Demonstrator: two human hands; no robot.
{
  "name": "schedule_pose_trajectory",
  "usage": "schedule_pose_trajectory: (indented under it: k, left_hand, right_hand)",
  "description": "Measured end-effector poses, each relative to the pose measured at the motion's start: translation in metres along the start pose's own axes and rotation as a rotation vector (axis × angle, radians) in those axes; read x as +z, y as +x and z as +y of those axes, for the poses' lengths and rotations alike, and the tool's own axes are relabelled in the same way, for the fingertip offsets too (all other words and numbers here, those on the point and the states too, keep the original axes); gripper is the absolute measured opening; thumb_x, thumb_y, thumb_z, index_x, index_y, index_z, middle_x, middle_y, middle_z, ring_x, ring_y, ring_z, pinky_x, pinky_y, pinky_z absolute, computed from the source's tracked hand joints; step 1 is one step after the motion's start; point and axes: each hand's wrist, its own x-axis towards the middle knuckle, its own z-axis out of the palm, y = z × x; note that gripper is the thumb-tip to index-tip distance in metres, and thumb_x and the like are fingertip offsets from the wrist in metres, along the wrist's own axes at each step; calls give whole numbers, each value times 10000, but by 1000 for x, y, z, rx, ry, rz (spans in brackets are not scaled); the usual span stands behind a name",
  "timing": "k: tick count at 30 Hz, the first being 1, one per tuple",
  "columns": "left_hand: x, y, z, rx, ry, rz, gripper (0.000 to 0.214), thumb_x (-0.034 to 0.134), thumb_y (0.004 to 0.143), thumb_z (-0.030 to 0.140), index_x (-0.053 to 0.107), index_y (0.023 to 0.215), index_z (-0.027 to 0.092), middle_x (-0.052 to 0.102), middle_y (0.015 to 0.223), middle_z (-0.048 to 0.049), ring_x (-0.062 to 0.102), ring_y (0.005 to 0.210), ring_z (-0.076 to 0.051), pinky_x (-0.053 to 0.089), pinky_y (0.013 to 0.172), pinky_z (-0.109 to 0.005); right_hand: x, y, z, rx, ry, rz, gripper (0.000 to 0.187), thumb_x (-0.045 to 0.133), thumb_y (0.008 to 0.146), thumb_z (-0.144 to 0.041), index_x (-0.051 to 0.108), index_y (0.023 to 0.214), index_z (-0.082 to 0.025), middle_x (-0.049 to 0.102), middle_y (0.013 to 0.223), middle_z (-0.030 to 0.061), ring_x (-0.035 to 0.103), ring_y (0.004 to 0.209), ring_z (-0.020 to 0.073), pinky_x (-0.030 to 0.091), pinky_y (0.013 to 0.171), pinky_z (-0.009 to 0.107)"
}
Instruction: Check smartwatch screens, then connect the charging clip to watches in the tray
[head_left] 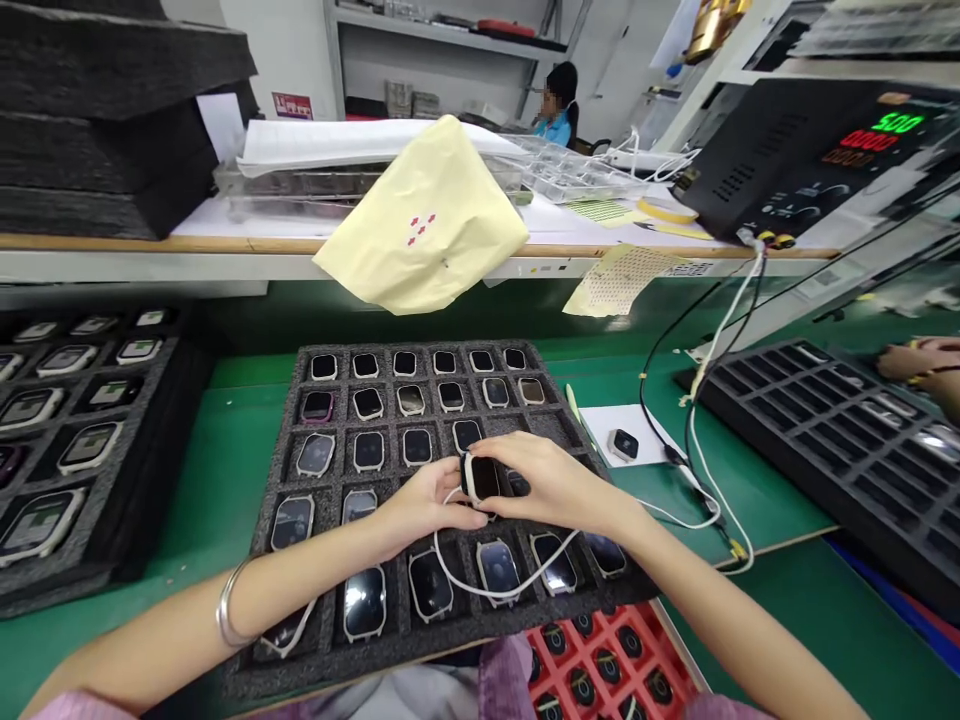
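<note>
A smartwatch (484,479) with a dark screen and pale case is held above the foam tray (281,480), between both hands. My right hand (544,480) is closed on its top and right edges. My left hand (427,500) is closed at its left and lower side. A white cable (450,575) runs into the left fingers and loops down over the tray, then passes right under my right wrist; its end is hidden behind the watch. Several strapless watches, such as one silver-cased watch (365,603), lie screen up in the tray's pockets.
Another watch (623,444) lies on white paper at right. A power supply (810,160) stands on the shelf. Foam trays flank me: one with watches (157,450), one darker (817,420) near a co-worker's hands (926,362). A red tray (671,640) sits below the table edge.
</note>
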Motion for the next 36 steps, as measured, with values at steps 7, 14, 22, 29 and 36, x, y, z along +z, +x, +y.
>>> schedule_pose_trajectory:
  k: [7, 14, 22, 29, 36]
  left_hand:
    - [1, -3, -1, -9, 52, 106, 450, 800, 683, 319, 582, 1034, 140, 673, 881, -53, 651, 873, -192, 463, 912, -387]
    - [3, 0, -4, 18, 76, 148, 506, 761, 709, 419, 525, 1060, 141, 631, 718, -1, 666, 741, -182, 540, 795, -383]
    - [1, 0, -2, 18, 226, 74, 476, 684, 766, 478, 486, 1026, 131, 604, 637, -10, 621, 555, -156, 507, 508, -251]
    - [0, -1, -1, -5, 231, 44, 413, 655, 788, 475, 448, 944, 153, 616, 724, -21, 583, 476, -109, 497, 436, -216]
    - [0, -3, 1, 24, 267, 83, 377, 626, 810, 467, 435, 910, 158, 610, 777, -34, 584, 494, -102, 513, 437, -215]
  right_hand:
    - [17, 5, 5, -77, -19, 51, 358, 659, 859, -289, 558, 1181, -169, 642, 1132, 137, 622, 1000, 297, 508, 835, 452]
    - [32, 1, 12, -107, 11, 136, 348, 635, 879, -333, 552, 1180, -178, 635, 1124, 127, 608, 993, 283, 495, 827, 434]
    - [35, -2, 8, -80, 117, 155, 350, 612, 903, -368, 507, 1189, -195, 619, 1064, 103, 597, 961, 257, 490, 801, 392]
    - [39, -35, -10, -140, 19, 427, 352, 663, 844, -486, 535, 999, -198, 581, 898, 96, 561, 799, 251, 482, 670, 391]
    - [75, -76, -41, -238, -281, 140, 329, 519, 938, -455, 608, 932, -139, 604, 885, 126, 553, 797, 246, 460, 772, 463]
